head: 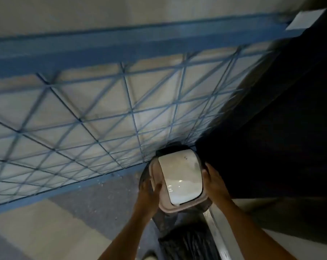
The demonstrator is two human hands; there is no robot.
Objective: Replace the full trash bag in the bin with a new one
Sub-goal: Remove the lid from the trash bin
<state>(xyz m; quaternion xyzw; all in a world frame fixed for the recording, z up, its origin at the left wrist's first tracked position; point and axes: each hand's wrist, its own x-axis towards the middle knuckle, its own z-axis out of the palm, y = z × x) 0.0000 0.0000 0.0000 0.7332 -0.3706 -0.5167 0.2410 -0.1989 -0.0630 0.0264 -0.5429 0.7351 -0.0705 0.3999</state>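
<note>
A small bin stands on the floor against the railing, topped by a pale swing lid (179, 177) in a beige rim. A dark trash bag (145, 175) shows around the rim under the lid. My left hand (149, 190) grips the lid's left edge. On the opposite edge my right hand (213, 182) holds the rim. Both arms reach in from the bottom. The bin's body and contents are hidden by the lid.
A blue metal railing (121, 113) with crossed bars runs behind the bin. A dark wall or door (271, 128) rises at the right. A dark ribbed mat (187, 244) and a metal strip (217, 229) lie near my feet. The floor at left is grey concrete.
</note>
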